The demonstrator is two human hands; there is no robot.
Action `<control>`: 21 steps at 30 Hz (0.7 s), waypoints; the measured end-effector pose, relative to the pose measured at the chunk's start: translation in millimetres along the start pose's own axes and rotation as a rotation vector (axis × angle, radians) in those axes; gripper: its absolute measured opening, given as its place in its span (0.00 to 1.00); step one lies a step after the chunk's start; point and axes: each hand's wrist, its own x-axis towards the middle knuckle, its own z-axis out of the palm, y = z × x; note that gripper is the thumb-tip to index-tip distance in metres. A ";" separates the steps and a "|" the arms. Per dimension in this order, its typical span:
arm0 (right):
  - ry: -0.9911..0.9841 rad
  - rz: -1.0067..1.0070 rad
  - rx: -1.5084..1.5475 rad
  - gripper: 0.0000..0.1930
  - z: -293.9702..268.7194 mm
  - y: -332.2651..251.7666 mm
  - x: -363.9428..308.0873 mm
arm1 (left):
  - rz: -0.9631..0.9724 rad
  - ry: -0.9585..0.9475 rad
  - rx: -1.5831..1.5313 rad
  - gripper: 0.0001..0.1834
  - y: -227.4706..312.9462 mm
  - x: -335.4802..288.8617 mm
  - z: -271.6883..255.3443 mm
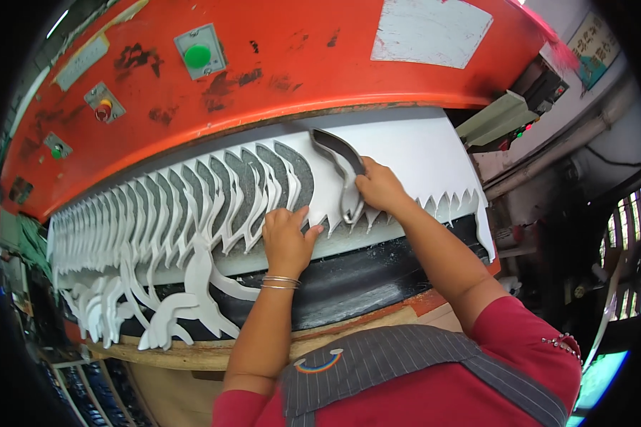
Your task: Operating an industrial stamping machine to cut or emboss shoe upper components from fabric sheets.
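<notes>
A white foam-like sheet (409, 142) lies on the machine bed, with a long row of curved openings cut through its left part. My right hand (381, 186) grips a curved metal cutting die (343, 151) by its right side. The die stands on the uncut part of the sheet, just right of the last opening. My left hand (289, 238) rests with fingers apart at the sheet's near edge, beside the last openings; I see nothing held in it. Curved white cut pieces (201, 274) hang over the near edge to the left of this hand.
A red machine head (285, 53) spans the far side, carrying a green button (196, 56) and a red knob (103, 111). Along the bed's front runs a black edge (349, 281) above a wooden ledge (320, 341). A grey control box (497, 121) sits at the right.
</notes>
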 end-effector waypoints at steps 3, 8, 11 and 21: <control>0.073 -0.070 0.016 0.24 32.6 -17.6 12.7 | -0.029 -0.064 0.019 0.27 -2.1 2.6 -4.3; 0.135 0.053 -0.001 0.22 49.8 -36.8 3.0 | 0.024 -0.007 -0.071 0.25 -8.2 -5.5 0.7; 0.145 0.032 0.009 0.21 51.0 -33.9 5.0 | 0.045 0.031 -0.050 0.24 -8.0 -2.5 0.4; 0.136 0.025 -0.020 0.24 48.7 -27.8 11.9 | 0.051 0.011 -0.060 0.23 -6.1 1.3 2.1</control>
